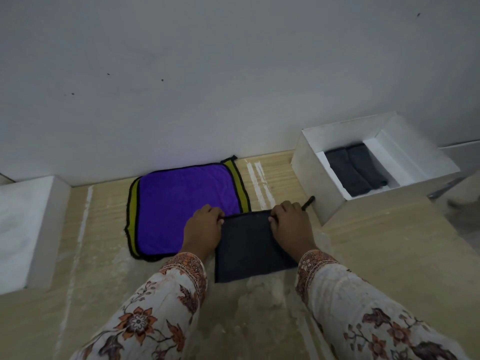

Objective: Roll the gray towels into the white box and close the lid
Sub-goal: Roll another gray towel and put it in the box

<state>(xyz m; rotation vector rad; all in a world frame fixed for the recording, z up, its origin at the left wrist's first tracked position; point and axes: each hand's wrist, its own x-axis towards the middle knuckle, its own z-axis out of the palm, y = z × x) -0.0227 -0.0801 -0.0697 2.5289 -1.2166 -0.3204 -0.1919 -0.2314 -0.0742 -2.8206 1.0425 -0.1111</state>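
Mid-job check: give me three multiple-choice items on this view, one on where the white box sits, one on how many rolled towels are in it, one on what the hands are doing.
1. Where is the white box?
A. far right of the table, by the wall
B. on the purple cloth
C. at the table's near edge

2. How many rolled gray towels lie in it?
A. none
B. two
C. five

3. What are the left hand and right hand doing?
A. closing the lid
B. resting apart on bare wood
C. gripping the far edge of the flat gray towel

Answers: 1 A, it stands at the right against the wall. 2 B, two dark rolls lie side by side. 3 C, fingers pinch both far corners.
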